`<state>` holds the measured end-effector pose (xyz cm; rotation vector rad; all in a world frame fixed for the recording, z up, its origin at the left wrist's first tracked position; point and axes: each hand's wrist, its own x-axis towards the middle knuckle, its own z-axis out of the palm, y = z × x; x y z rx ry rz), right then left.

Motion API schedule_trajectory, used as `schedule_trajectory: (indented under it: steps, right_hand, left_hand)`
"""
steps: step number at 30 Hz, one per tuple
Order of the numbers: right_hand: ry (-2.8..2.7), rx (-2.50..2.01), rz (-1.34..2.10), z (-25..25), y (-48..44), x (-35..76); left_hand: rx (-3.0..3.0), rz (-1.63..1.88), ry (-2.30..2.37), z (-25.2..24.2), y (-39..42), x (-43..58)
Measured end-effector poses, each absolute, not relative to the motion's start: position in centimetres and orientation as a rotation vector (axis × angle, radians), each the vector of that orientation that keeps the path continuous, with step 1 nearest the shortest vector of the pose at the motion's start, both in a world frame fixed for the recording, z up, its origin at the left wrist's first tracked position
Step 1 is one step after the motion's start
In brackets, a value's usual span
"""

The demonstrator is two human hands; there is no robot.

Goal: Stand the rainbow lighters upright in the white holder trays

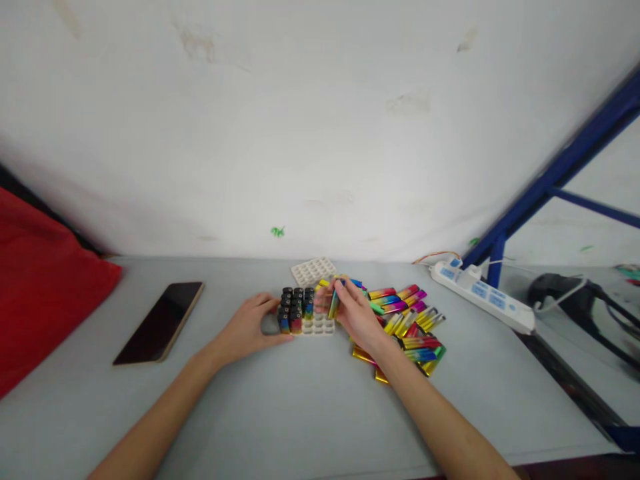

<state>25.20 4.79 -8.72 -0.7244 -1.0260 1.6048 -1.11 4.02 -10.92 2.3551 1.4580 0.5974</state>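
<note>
Your white plastic tray's (320, 327) left edge is full, right edge bare; left hand (249, 325) half-curled, right hand (353, 308) pinching a blue-yellow metallic tube (334, 306).

Two bare human arms, matching build. Left hand (247, 327): slim, ungloved, narrow fingers, bare back and wrist. Left forearm (173, 407): bare, slender, smooth outline, widens evenly from wrist toward elbow. Right hand (356, 313): also ungloved, slim, thumb (342, 291) visible, nail detail too small to tell. Right forearm (425, 400): bare, smooth, tapers to a narrow wrist, thicker toward the lower frame edge. Fine skin markings blurred. Upper arms and torso cropped out, clothing there can't be told.
</note>
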Motion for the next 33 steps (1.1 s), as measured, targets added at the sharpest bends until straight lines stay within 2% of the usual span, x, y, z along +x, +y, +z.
schedule_trajectory:
  steps: [5, 11, 17, 23, 33]
  right_hand:
    - [-1.099, -0.865, 1.626, -8.1, 3.7, 25.1]
    - [-1.318, -1.082, 1.262, -9.1, 3.0, 25.0]
    - [-1.392, -1.164, 1.122, -10.4, 3.0, 24.7]
    - [-1.484, -1.218, 1.04, -10.5, 3.0, 24.7]
    - [-1.921, -1.087, 0.601, -9.3, 3.0, 25.8]
  left_hand:
    - [2.331, 0.597, 1.469, -10.8, 3.9, -1.0]
    - [2.349, 0.595, 1.462, -10.5, 3.9, -0.9]
    - [2.366, 0.613, 1.44, -10.5, 4.0, -0.9]
    - [2.365, 0.615, 1.454, -10.4, 3.9, -0.8]
    - [2.352, 0.58, 1.466, -10.9, 3.9, -0.9]
